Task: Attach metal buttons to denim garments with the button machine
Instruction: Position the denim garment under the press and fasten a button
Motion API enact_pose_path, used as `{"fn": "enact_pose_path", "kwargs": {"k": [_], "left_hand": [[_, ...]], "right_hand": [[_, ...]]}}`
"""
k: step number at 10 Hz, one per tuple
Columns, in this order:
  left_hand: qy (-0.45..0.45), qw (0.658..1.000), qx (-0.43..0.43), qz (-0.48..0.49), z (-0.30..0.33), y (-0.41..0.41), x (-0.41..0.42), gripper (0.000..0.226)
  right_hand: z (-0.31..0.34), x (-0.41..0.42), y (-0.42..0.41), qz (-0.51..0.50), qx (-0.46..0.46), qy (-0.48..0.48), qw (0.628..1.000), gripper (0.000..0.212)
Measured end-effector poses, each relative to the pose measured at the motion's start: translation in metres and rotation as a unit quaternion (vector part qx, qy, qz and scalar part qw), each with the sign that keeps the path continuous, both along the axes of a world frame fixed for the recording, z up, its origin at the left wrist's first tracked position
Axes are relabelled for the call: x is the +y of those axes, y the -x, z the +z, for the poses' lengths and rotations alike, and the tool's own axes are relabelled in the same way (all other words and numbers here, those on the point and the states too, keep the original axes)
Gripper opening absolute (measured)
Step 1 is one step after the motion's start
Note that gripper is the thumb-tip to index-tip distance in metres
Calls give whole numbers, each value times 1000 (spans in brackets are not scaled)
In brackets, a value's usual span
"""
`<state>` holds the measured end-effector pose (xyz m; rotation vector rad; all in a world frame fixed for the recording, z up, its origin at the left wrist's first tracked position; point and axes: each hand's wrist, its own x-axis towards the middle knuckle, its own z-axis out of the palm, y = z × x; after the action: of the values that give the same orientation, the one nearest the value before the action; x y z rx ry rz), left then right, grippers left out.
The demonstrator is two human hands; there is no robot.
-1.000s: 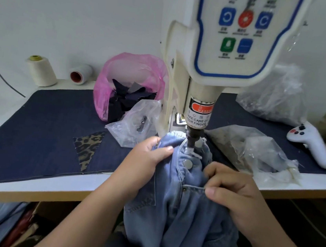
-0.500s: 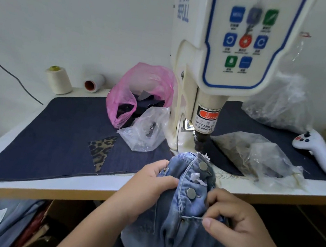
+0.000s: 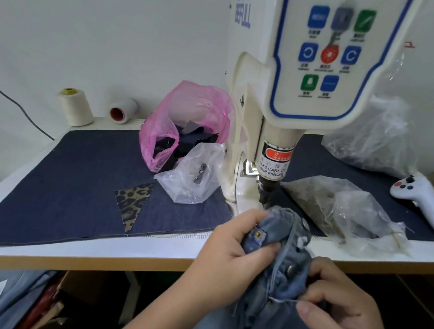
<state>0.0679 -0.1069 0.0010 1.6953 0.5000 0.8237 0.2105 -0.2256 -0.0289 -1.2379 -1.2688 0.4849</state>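
Denim garment in both hands, waistband towards button machine

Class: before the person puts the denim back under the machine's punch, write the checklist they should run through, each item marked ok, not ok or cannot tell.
1. Left hand grips the denim garment: ok.
2. Right hand pinches the denim garment: ok.
3. Fingers away from the punch: ok.
4. Attached button visible: ok.
5. Next button spot under the punch: not ok.
6. New button loaded in the machine: cannot tell.
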Motion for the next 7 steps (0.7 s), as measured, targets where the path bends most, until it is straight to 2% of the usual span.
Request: {"fn": "enact_pose_path", "kwargs": {"k": [1, 2, 3, 4, 5, 6, 7], "left_hand": [[-18, 999, -6, -40, 0, -2, -7, 21], [47, 993, -79, -79, 8, 2, -13, 15], [152, 967, -159, -129, 19, 9, -15, 16], [234, 935, -213, -158, 27, 14, -15, 22], [260, 926, -225, -153, 35, 18, -13, 27], [215, 948, -209, -112, 41, 23, -9, 22], [96, 978, -180, -45, 46, 39, 0, 25]], "right_hand": [[-4, -8, 5, -21, 18, -34, 999, 10], [-9, -3, 22, -96, 104, -72, 987, 39], [-12, -12, 27, -170, 103, -53, 979, 86], [8, 20, 77, -142, 16, 74, 987, 100], [22, 41, 91, -292, -168, 131, 932, 43], [28, 20, 84, 14, 56, 165, 985, 59], [39, 13, 72, 10, 121, -6, 993, 57]]}}
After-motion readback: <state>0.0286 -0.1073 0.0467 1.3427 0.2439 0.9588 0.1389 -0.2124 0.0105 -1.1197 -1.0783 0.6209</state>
